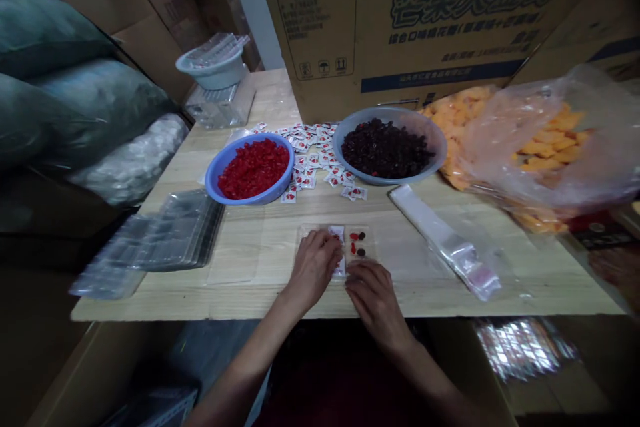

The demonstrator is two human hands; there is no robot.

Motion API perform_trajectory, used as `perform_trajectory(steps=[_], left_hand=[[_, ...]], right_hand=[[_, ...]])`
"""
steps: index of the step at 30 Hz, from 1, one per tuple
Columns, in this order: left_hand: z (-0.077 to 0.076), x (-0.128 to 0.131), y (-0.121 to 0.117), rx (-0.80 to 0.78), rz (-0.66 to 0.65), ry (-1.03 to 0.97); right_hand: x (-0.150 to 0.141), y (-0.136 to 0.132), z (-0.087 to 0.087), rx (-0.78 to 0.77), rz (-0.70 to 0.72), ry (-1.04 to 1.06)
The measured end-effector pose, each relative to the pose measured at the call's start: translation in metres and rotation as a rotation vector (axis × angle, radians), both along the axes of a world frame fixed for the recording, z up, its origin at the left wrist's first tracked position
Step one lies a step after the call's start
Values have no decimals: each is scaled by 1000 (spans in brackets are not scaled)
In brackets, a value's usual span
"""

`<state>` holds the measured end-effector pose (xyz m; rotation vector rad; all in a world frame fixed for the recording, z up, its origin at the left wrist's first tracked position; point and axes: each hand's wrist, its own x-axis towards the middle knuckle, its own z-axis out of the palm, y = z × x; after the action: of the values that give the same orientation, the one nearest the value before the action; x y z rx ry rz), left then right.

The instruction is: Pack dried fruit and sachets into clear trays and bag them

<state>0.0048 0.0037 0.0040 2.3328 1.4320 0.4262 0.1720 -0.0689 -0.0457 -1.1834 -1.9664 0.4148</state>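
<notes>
A small clear plastic tray (367,243) lies near the table's front edge. It holds a white sachet (338,233) and a few red and dark dried fruit pieces (357,243). My left hand (314,267) rests on the tray's left half with fingers curled down beside the sachet. My right hand (373,293) presses on the tray's near edge, fingers bent and together. Whether either hand pinches anything is hidden.
Behind are a blue bowl (215,173) of red dried fruit, a grey bowl (435,137) of dark dried fruit and scattered sachets (317,157). Clear trays (165,237) are stacked at the left, plastic bags (450,243) at the right, a bag of orange fruit (550,140), cardboard boxes (400,13) behind.
</notes>
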Motion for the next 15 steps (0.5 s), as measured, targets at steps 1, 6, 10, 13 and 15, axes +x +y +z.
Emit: perform_trajectory(steps=[1,6,10,13,15], left_hand=[[-3,0,-3,7,2,-12],[-18,-5,-15,88,37,-48],[-20,-15,-12,216,107,-181],[-16,-25,-9,260,137,-212],[-14,-32,-8,280,136,-212]], right_hand=[[0,-1,3,-1,-1,2],[29,3,47,14,-46,85],[112,38,87,149,-402,133],[183,76,98,88,-617,78],[222,102,104,29,-626,94]])
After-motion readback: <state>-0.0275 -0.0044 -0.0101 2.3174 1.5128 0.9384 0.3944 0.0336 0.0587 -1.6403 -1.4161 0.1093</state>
